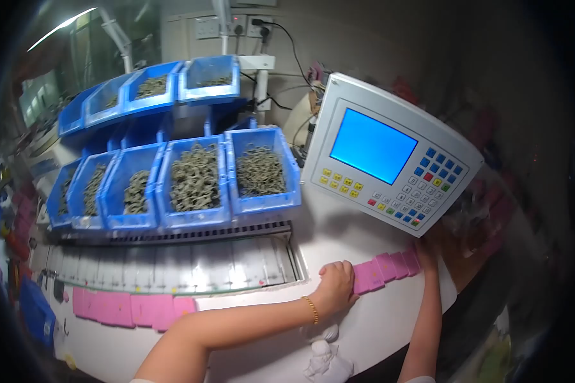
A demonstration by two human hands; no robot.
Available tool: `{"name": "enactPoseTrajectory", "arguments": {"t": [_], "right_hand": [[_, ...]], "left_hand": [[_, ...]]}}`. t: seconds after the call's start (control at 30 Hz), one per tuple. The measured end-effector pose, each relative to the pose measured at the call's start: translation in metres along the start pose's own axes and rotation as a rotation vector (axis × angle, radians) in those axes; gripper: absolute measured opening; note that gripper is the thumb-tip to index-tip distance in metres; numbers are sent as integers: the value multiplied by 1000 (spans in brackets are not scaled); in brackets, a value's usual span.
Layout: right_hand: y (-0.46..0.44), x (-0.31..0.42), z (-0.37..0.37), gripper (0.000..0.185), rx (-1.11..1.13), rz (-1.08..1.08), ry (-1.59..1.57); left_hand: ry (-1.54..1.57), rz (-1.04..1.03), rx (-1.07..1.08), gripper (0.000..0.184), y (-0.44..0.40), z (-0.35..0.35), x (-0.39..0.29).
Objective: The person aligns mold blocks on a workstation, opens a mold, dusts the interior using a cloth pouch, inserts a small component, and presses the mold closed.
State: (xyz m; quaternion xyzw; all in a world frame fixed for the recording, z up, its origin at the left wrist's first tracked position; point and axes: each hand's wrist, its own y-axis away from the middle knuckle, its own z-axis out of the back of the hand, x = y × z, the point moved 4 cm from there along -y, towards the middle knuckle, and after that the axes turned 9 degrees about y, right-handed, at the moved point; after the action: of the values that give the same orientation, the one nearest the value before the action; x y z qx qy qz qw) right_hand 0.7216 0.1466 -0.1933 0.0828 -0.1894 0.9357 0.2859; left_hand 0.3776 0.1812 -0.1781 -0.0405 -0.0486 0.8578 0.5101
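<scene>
A row of overlapping pink cards (383, 269) lies on the white worktop, below the tilted control panel. My left hand (337, 285), with a gold bracelet at the wrist, is at the left end of this row. Its fingers are curled and the thumb side is against the end card. My right hand (427, 254) is at the row's right end; its fingers are hard to make out in the shadow by the panel. Left of my forearm, a second row of pink cards (131, 309) lies along the front of the glass-topped light strip (172, 263).
Blue bins (195, 216) of small metal parts stand in two tiers at the back left. A control panel (319, 153) with a lit blue screen leans over the right side. Crumpled white material (326, 362) lies near the front edge; a blue container (37, 311) is far left.
</scene>
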Motion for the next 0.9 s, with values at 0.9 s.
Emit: {"name": "enactPoseTrajectory", "arguments": {"t": [0.9], "right_hand": [[314,472,-1,81,380,1005,-509]], "left_hand": [[993,808,185,51,505,21,-19]]}}
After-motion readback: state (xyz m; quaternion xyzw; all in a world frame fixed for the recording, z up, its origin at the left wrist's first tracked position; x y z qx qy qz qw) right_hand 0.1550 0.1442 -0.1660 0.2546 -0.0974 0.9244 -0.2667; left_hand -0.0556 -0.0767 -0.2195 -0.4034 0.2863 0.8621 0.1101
